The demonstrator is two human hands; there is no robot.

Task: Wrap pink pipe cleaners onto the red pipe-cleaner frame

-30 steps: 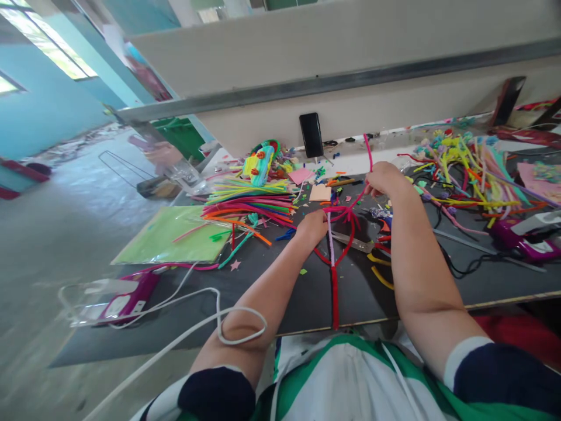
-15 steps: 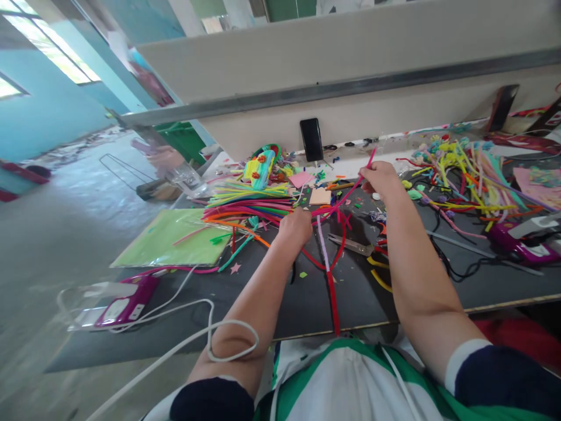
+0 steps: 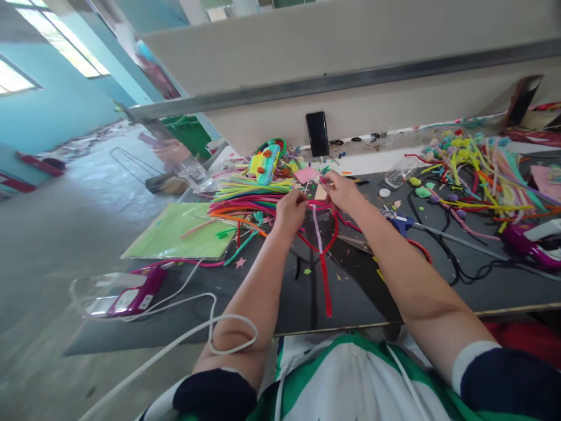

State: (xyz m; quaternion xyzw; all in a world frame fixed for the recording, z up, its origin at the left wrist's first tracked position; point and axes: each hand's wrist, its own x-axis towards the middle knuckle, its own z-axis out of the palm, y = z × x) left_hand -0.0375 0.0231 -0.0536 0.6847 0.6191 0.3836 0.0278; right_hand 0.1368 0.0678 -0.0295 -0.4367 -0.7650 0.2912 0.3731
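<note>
A shape of pipe cleaners hangs between my hands: a red pipe cleaner loop (image 3: pixel 336 229) with a lilac strip (image 3: pixel 317 227) down its middle and a thick red stem (image 3: pixel 326 286) below. My left hand (image 3: pixel 290 211) is closed on the upper left of the loop. At the upper right, my right hand (image 3: pixel 344 193) pinches a pink pipe cleaner (image 3: pixel 322 204) that runs across the top between the hands. Its tip shows just above my right fingers. Scissors (image 3: pixel 357 242) lie under my right forearm. A bundle of coloured pipe cleaners (image 3: pixel 245 204) lies left of my left hand.
A black phone (image 3: pixel 317 134) leans on the partition at the back. Left are a green sheet pack (image 3: pixel 175 234) and a purple-and-white device (image 3: pixel 138 295); its white cable crosses near my left arm. A glue gun (image 3: pixel 401 224) and more pipe cleaners (image 3: pixel 486 181) lie right.
My right hand has moved left and closer to my left hand, drawing the pink pipe cleaner's raised end inward. The red stem has swung slightly left, and the view has shifted a little.
</note>
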